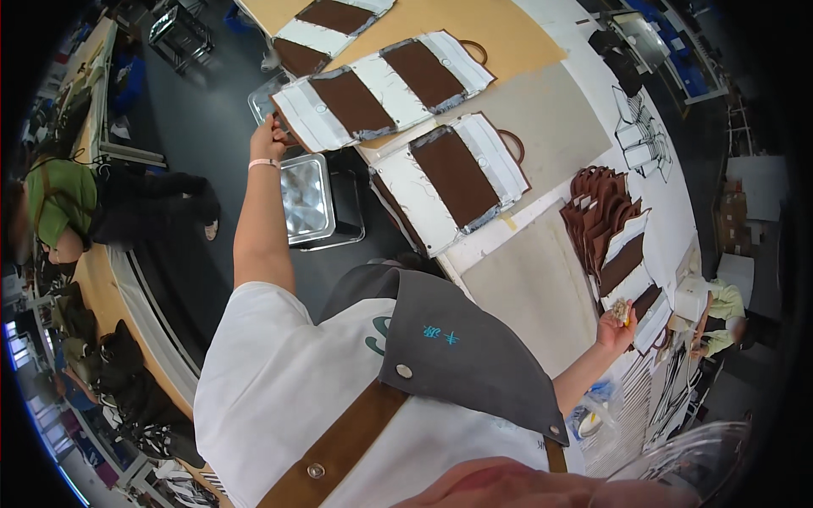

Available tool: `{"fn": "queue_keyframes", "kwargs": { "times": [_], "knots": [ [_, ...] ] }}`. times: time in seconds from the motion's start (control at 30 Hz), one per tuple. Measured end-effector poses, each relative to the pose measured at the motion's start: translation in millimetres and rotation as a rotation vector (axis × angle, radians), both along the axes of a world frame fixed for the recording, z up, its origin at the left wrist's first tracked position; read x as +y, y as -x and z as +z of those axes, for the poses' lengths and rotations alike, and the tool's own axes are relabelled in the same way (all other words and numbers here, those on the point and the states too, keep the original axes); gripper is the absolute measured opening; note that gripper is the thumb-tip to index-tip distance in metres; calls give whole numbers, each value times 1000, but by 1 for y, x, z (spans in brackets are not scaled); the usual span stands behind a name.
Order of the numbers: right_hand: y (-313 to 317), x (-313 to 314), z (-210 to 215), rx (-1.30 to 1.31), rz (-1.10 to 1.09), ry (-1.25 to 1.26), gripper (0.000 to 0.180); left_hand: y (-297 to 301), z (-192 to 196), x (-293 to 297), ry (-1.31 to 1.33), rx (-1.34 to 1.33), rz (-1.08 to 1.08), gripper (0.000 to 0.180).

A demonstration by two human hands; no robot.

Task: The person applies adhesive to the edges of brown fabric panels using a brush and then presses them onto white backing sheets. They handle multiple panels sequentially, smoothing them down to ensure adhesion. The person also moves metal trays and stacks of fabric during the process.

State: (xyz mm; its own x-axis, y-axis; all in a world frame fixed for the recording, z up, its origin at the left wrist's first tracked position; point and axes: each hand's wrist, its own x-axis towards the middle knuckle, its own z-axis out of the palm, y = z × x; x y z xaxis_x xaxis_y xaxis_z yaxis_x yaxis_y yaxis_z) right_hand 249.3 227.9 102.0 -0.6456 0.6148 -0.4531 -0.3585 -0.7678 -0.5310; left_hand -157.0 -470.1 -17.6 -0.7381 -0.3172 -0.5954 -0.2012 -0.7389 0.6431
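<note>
beyond the left edge of the worktop (667, 222), the left hand (268, 146) has fingers gripping a brown-white panel (349, 102), probably to steady its overhanging end, while the right hand (615, 334) holds a pale lump (621, 311) at the worktop's right.

Bright light glints on the silvery stool (306, 197); the fisheye rim curves into black.

Your white table (673, 212) carries a tan sheet (517, 38) and grey boards (525, 279). Brown-and-white handled panels (457, 178) lie partly over them; to your right you have a fanned stack of brown pieces (593, 207). On the grey floor (212, 127) to your left stands a shiny-topped stool (305, 199).
</note>
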Motion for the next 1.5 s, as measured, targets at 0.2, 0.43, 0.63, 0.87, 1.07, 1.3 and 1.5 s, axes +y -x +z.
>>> {"fn": "queue_keyframes", "kwargs": {
  "times": [0.2,0.43,0.63,0.87,1.07,1.3,1.5],
  "knots": [
    [13,-13,0,-9,44,-19,23,-40,-52,-28,23,-40,65,16],
    [22,-18,11,-15,110,-15,23,-65,-84,-44,66,-84,92,22],
    [20,-21,8,-5,92,-15,23,-76,-93,-58,124,-121,47,27],
    [18,-11,0,-7,72,-46,24,-80,-103,-73,233,-183,52,27],
    [30,-11,7,-32,116,-57,23,-81,-111,-73,259,-138,31,21],
    [66,-28,9,-82,128,-8,22,-87,-151,-58,187,-78,-17,42],
    [96,-34,9,-58,238,-25,22,-105,-166,-39,320,-342,-235,48]
  ]
}}
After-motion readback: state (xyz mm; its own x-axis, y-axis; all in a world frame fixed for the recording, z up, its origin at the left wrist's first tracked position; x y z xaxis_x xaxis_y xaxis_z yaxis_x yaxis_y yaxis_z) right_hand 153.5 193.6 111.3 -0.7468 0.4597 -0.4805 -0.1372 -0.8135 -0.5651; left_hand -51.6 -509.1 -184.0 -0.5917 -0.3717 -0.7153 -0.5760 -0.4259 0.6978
